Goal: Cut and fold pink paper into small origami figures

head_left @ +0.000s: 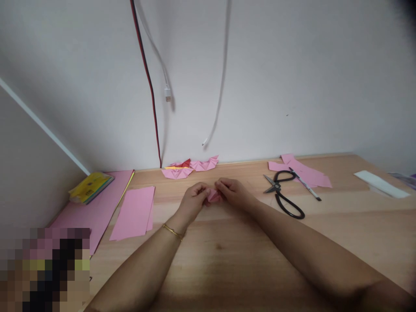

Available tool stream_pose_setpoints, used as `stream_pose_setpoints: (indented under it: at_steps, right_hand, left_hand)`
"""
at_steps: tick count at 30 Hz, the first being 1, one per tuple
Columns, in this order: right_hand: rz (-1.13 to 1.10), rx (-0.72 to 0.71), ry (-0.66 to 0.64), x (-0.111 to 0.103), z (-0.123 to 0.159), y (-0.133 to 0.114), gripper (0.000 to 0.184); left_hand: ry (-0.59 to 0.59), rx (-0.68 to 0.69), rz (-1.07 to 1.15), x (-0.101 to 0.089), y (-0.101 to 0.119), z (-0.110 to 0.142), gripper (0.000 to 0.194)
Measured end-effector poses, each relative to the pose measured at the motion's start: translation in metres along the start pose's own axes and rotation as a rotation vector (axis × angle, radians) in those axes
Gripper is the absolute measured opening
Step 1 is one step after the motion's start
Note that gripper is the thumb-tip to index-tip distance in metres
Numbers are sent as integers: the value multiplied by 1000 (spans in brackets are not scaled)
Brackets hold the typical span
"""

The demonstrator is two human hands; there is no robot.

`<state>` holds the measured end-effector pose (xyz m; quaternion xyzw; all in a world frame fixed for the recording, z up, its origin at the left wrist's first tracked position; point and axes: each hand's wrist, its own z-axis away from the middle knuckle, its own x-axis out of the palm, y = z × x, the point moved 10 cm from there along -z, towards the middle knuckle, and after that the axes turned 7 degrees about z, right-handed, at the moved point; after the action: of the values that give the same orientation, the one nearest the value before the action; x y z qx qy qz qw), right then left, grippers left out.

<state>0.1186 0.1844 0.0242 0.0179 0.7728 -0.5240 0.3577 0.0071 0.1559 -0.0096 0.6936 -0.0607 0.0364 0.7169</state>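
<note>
**Pinches a folded pink piece [213,196] between left hand [195,197] and right hand [235,193], center of frame**

Faces a white wall [276,78] across the upper half, with a wooden table [211,268] below it. At left, has a large pink sheet [97,216] flat on the tabletop, with a thin yellow strip [125,193] along its right edge. Just right of that, keeps overlapping pink rectangles [134,214]. From the top of the frame, hang a red-and-black cable [146,71] and two slimmer white ones. At right of center, has loose pink scraps [312,173], and just beside them black-handled scissors [277,186], blades parted and pointing left. Toward the left edge, rests a yellow packet [92,186] on the large sheet; toward the right edge, lies a white strip [381,184]. At center, holds both hands close together, thumbs and fingertips pinched on opposite sides of the same folded piece (cannot tell about its contact with the table). Behind the hands, by the wall, has folded pink shapes [178,173] with red and orange-yellow parts among them. Across the scraps, lies a slim pen-like stick [307,186]. Around the left wrist, wears a gold-colored bracelet [172,232]. On the held piece, partly hidden by fingers, shows creased, darker pink facets.
</note>
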Motion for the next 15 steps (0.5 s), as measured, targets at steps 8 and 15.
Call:
stream_pose_setpoints:
  at_steps: [8,15]
  right_hand:
    - [-15,-37,-54,6,1,-3,23]
    - [30,-94,-96,11,3,-9,25]
  left_hand:
    - [20,22,15,-3,0,-2,20]
    - [-4,31,-18,1,2,0,18]
